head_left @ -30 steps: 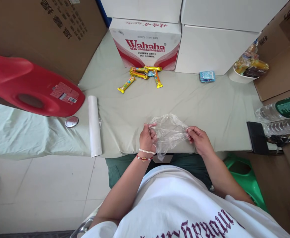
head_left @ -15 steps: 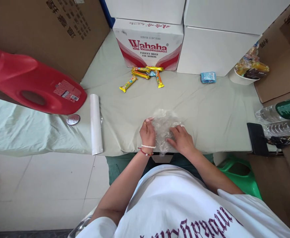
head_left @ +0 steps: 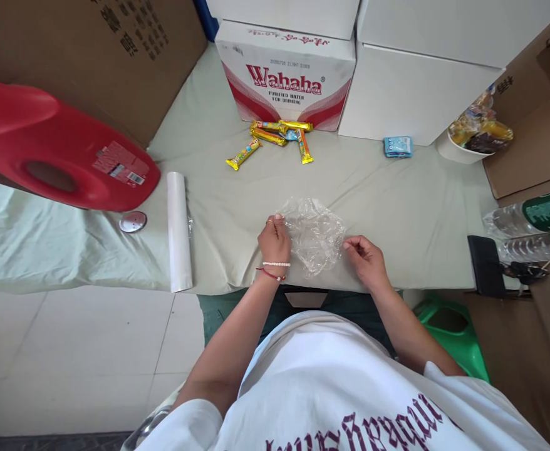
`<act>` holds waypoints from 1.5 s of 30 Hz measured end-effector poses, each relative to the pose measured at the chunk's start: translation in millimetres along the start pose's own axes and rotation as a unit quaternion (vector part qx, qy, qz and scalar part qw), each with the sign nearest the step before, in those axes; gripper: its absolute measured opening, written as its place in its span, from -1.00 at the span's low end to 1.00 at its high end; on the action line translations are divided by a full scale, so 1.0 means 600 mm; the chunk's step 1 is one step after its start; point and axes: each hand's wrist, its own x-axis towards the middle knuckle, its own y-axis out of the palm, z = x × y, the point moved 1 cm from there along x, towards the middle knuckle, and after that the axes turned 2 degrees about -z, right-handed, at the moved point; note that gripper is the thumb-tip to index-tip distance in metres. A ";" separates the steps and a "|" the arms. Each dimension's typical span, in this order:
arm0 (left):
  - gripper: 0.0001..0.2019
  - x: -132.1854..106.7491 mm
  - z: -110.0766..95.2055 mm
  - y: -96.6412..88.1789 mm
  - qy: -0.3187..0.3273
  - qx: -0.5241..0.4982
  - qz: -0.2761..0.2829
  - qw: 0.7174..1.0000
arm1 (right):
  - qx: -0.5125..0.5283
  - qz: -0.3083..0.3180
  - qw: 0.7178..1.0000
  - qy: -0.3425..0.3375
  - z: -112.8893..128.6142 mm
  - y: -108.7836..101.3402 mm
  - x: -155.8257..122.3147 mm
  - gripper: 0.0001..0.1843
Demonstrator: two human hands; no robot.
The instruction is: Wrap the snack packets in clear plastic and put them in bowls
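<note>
A crumpled sheet of clear plastic film (head_left: 315,241) is spread between my hands, low over the table's front part. At its left edge, my left hand (head_left: 274,239) is closed, thumb and fingers pinching the film. My right hand (head_left: 365,257) is also closed, with thumb and forefinger pinched at the film's right edge. The film's rim looks wrinkled and gathered. To the left lies a white roll (head_left: 180,232) with a bit of clear film sticking out along its right side.
Several yellow-wrapped snack bars (head_left: 268,134) lie before the Wahaha carton (head_left: 289,75). Left are a red jug (head_left: 68,150) and a round tin-like disc (head_left: 133,221). Right are a blue packet (head_left: 398,146), a white tub (head_left: 463,150), plastic bottles (head_left: 533,244) and a black phone-like object (head_left: 485,266).
The film has been spread wider and flatter. My right hand has moved right, from over the film to its right edge, and its fingers have closed. My left hand shifted slightly left.
</note>
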 end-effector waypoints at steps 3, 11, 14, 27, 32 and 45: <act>-0.59 -0.005 -0.004 -0.002 0.039 0.049 -0.035 0.997 | -0.090 0.013 0.993 -0.071 0.015 0.020 0.008 -0.68; -0.55 -0.006 -0.005 -0.006 0.069 0.089 -0.045 0.993 | 0.009 0.046 0.999 -0.013 0.008 0.054 0.041 -0.72; -0.54 -0.006 -0.005 -0.005 0.084 0.099 -0.038 0.991 | 0.088 0.044 0.993 0.068 0.008 0.040 0.038 -0.65; -0.57 -0.005 -0.010 -0.010 0.069 0.088 -0.054 0.992 | 0.219 -0.087 0.967 0.101 0.003 -0.013 0.017 -0.59; -0.62 0.000 -0.013 -0.008 0.073 0.131 -0.056 0.987 | 0.243 -0.141 0.955 0.096 -0.018 -0.064 0.000 -0.61; -0.70 0.002 -0.025 -0.005 0.071 0.337 -0.022 0.938 | -0.118 -0.028 0.989 0.080 -0.056 -0.203 -0.009 -0.61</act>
